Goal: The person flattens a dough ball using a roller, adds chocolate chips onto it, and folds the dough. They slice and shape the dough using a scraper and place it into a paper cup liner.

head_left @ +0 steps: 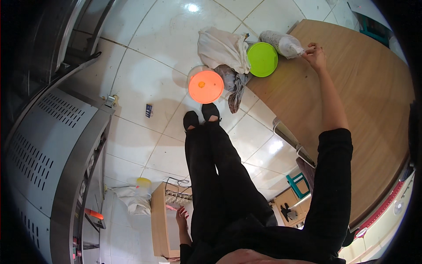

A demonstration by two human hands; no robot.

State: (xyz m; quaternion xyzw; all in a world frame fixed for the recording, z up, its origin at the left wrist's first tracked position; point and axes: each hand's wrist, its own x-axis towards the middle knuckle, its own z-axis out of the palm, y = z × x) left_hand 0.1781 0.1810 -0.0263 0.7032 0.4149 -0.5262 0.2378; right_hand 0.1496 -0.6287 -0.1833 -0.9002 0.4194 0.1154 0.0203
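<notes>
My right hand (pixel 315 57) reaches out over the wooden table and pinches the twisted end of a clear plastic bag (pixel 282 43). The bag lies on its side at the table's far left edge, and small pale bits fill it. Right beside it is a round container with a green lid (pixel 262 60). My left hand (pixel 181 218) hangs low next to my leg, its fingers loosely apart and nothing in them.
A white cloth-like sack (pixel 223 48), a grey plastic bag (pixel 236 86) and an orange-lidded tub (pixel 205 87) stand left of the table (pixel 351 88). A slotted metal appliance (pixel 48 145) lines the left. A small blue packet (pixel 149 110) lies on the tiled floor.
</notes>
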